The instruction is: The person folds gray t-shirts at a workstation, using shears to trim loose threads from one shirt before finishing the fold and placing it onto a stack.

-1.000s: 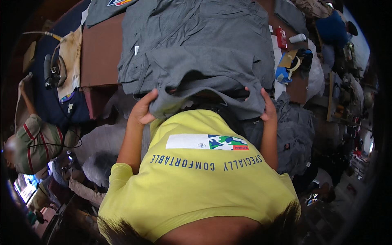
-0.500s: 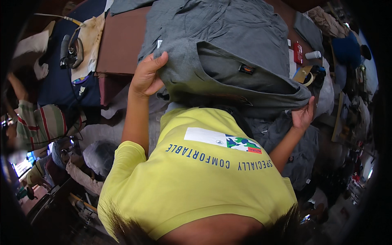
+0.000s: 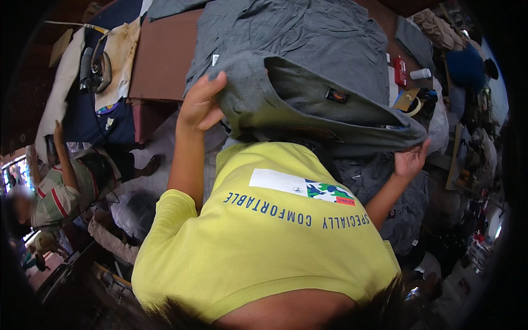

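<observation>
A grey T-shirt [image 3: 308, 129] is stretched between my two hands in front of my chest. My left hand [image 3: 199, 103] grips its upper left part, thumb pointing up and the fingers partly behind the cloth. At the other end my right hand [image 3: 411, 160] is closed on the edge, with its fingers partly hidden by the fabric. The neck opening gapes between them and shows a small dark label [image 3: 336, 95] inside. Behind it, more grey garments [image 3: 308, 27] lie spread in a layer on the brown table.
On the brown table [image 3: 163, 55], to the right, are a red box [image 3: 400, 72], a white cylinder [image 3: 420, 74] and a tape roll [image 3: 413, 106]. An iron [image 3: 102, 71] rests on a stained cloth at the left, near a co-worker [image 3: 71, 181]. Grey garments [image 3: 396, 203] are heaped below right.
The T-shirt's right end has shifted slightly right and down with my right hand. At the left, the co-worker has moved and a pale cloth now hangs over the dark table edge.
</observation>
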Tool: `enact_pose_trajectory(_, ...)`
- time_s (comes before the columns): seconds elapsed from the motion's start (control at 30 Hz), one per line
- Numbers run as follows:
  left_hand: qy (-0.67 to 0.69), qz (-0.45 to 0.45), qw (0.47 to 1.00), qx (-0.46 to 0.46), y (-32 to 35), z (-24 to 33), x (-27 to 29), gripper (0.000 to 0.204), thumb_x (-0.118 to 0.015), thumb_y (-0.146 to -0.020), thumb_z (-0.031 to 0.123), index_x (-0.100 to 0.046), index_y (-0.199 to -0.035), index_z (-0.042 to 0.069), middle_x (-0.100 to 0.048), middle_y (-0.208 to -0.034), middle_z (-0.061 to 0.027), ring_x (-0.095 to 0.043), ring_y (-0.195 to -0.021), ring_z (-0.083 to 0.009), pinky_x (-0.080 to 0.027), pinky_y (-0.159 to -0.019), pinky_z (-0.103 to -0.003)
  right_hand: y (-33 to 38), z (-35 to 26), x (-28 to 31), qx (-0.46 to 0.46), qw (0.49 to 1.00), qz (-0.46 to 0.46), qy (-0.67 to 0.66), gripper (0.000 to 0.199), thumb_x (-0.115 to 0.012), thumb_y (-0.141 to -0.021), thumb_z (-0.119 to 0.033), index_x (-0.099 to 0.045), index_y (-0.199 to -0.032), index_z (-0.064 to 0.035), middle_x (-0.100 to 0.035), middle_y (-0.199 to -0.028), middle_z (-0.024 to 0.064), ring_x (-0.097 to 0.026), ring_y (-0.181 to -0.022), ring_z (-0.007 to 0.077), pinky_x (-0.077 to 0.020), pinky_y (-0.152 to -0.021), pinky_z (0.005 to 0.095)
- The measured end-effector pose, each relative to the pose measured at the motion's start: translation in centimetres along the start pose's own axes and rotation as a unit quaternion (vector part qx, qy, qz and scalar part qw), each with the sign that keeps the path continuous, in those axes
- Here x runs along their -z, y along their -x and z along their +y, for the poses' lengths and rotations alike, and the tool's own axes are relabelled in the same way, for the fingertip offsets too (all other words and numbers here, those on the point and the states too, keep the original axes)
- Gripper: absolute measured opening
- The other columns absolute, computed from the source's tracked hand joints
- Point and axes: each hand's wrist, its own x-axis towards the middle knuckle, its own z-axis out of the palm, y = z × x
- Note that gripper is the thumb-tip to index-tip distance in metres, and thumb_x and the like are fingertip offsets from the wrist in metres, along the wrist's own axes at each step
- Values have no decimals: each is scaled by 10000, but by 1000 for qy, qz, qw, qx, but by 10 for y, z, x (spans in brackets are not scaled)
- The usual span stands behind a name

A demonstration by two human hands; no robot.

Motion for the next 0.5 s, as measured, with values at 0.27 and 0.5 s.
enact_pose_trajectory(0.27, 50, -104, 990, 78, 35, -26, 38, 425, -563, -848, 213, -469, -1127, -93, -569, -1081, -209, -572, -990, -305, -428, -882, -419, 34, 72, -16, -297, 901, 12, 317, 634, -700, -762, -283, -417, -1188, 92, -544, -1123, 114, -520, -1021, 192, -387, -926, 327)
enact_pose_trajectory(0.5, -131, -33, 988, -76, 69, 21, 29, 400, -646, -760, 284, -585, -816, -106, -614, -808, -193, -583, -700, -266, -448, -648, -375, 41, -13, -29, -11, 984, -22, 176, 535, -599, -836, -305, -432, -1194, 55, -548, -1116, 158, -529, -1047, 251, -395, -933, 420)
